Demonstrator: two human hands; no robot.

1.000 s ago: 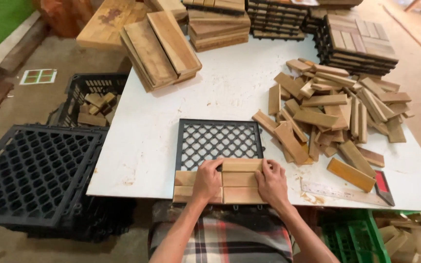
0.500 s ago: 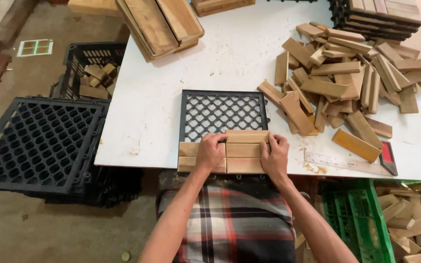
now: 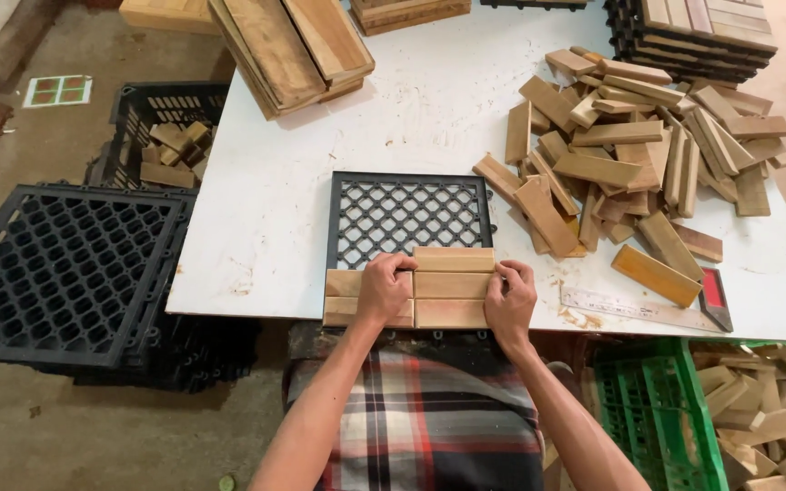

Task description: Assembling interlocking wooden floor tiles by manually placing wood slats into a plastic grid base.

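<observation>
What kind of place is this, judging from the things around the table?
Probably a small workshop that assembles wooden deck tiles. A pile of cut wood slats lies on the white table, both hands press slats onto a black plastic grid, and more grids are stacked on the floor.

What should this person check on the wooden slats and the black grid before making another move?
1. Both hands on the slats: ok. The left hand and right hand press on the wooden slats.
2. Slats sit on the black grid tile: ok, along its near edge.
3. Slat rows flush: not ok. The top right slat has no partner to its left.
4. Slats clipped fully into the grid: cannot tell.
5. More slats within reach: ok. A loose pile of wood pieces lies to the right.
6. Metal ruler clear of the work: ok, beside the right hand.
</observation>
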